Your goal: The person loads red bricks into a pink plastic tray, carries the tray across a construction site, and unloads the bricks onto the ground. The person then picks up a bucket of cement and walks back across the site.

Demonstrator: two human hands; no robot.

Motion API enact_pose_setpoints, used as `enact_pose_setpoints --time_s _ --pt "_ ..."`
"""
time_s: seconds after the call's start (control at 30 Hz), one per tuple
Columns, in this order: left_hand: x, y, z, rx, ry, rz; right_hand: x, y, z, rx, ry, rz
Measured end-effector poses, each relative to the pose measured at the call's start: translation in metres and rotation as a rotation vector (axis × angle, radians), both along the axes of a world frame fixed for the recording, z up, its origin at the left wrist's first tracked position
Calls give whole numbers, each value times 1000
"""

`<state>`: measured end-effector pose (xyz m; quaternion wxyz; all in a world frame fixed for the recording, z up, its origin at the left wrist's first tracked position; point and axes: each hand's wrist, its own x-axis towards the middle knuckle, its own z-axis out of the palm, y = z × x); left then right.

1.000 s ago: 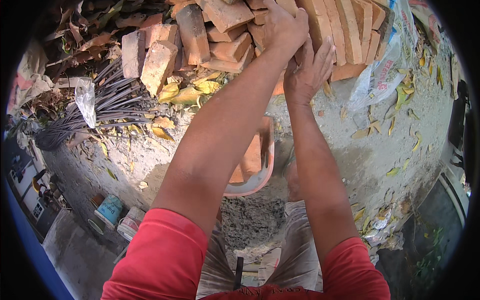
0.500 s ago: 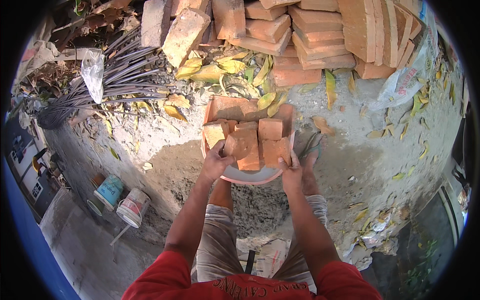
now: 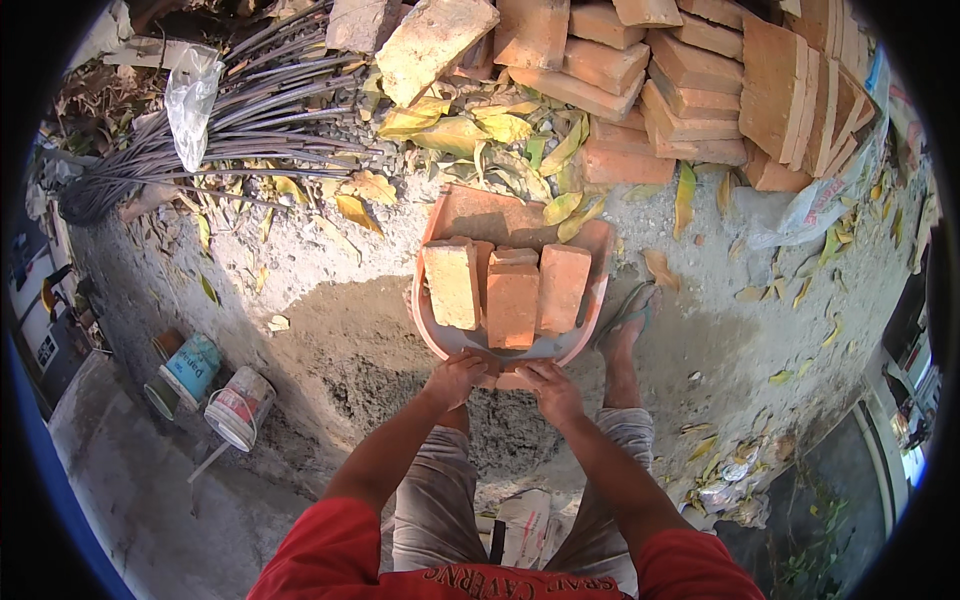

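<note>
My left hand and my right hand are side by side at the near rim of an orange-pink plastic tub. Each is closed on a reddish brick, seen nearly edge-on. The left brick and the right brick almost meet between the fingers, which hide much of them. Inside the tub lean several bricks: a pale-faced one on the left, a redder one in the middle and another on the right. Greyish liquid shows at the tub's near end.
Stacked bricks stand at the far side, beside yellow leaves. A bundle of thin metal rods lies far left, with a clear plastic bag on it. Buckets sit at left. My sandalled foot is right of the tub.
Both hands have drawn the two bricks from over the tub back toward me to its near rim, tipping them edge-on. The bricks standing in the tub are now uncovered. The view has shifted slightly.
</note>
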<state>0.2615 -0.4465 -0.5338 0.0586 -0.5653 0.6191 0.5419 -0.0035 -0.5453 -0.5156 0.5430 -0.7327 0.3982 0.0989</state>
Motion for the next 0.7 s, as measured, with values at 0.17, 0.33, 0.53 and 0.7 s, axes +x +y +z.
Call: enact_pose_setpoints --time_s 0.17,0.33,0.53,0.7 --pt "4 -1 11 -136 -133 -160 6 -4 2 10 109 129" --pt "31 -101 51 -260 -21 252 54 -80 13 33 -1 -126" --pt "157 -356 57 -1007 -468 850 241 -291 4 321 -299 -899" --pt "253 -504 11 -959 -958 910 378 -391 34 -13 -76 -991"
